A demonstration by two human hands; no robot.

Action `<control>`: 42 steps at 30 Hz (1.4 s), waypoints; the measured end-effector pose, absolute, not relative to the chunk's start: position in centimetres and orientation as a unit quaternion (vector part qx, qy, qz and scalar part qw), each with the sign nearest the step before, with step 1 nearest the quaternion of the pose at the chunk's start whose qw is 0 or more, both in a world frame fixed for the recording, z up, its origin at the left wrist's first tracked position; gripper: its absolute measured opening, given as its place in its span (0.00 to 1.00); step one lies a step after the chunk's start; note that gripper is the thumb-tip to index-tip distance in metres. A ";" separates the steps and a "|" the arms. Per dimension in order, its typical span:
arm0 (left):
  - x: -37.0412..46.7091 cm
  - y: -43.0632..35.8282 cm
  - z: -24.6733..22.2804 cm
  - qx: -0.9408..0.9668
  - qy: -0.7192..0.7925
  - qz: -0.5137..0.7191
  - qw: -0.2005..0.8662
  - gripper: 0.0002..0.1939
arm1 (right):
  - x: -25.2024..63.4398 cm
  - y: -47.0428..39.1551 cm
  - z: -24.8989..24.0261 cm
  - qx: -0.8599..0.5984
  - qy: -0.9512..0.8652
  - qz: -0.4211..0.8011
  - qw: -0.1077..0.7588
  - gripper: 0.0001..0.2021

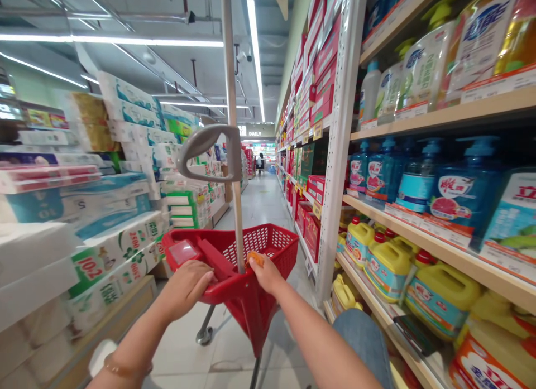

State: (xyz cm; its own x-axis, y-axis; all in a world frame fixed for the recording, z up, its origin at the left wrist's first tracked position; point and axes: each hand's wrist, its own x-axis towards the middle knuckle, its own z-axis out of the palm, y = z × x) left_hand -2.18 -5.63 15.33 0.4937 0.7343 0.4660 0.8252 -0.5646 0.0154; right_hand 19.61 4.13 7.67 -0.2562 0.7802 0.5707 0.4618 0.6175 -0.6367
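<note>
In front of me stands a red plastic cart [255, 316] with a perforated basket [274, 231] and caster legs. My left hand [190, 282] holds its near left rim, fingers curled over the edge and partly hidden. Pinched in my right hand [268, 274] is a small orange cloth [254, 258], against the rim beside the pole. A long pale pole [238, 210] rises from the near side of the cart. On the pole sits a grey loop handle [209, 153]. A flat red panel [183, 252] is at the cart's left.
Stacks of tissue packs [109, 260] line the left side. Close on the right, shelves [419, 221] hold blue pump bottles [456, 182] and yellow jugs [444, 294]. A white shelf post [335, 154] stands beyond the cart's right side. The aisle floor [263, 199] stretches ahead.
</note>
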 end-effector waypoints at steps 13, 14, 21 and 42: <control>2.1 -5.7 14.1 -0.816 -0.522 -0.193 0.155 0.26 | 19.4 3.6 7.4 -0.382 -0.691 0.300 0.536 0.24; 2.8 -5.5 14.0 -0.803 -0.540 -0.194 0.162 0.26 | 19.2 3.2 7.0 -0.391 -0.672 0.295 0.555 0.25; 7.8 -4.3 13.5 -0.796 -0.538 -0.232 0.155 0.24 | 19.8 -1.7 6.8 -0.405 -0.682 0.144 0.591 0.26; 7.3 -0.8 15.0 -0.753 -0.603 -0.187 0.186 0.21 | 22.8 -1.1 15.2 -0.518 -0.798 -0.078 0.298 0.19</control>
State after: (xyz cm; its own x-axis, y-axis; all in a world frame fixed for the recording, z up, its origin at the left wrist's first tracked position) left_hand 7.32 -0.85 15.04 0.2026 0.8382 0.5063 0.9775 -0.2038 -0.0537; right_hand 22.81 -1.13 15.20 -0.2851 0.7811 0.5555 0.8735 0.4504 -0.1850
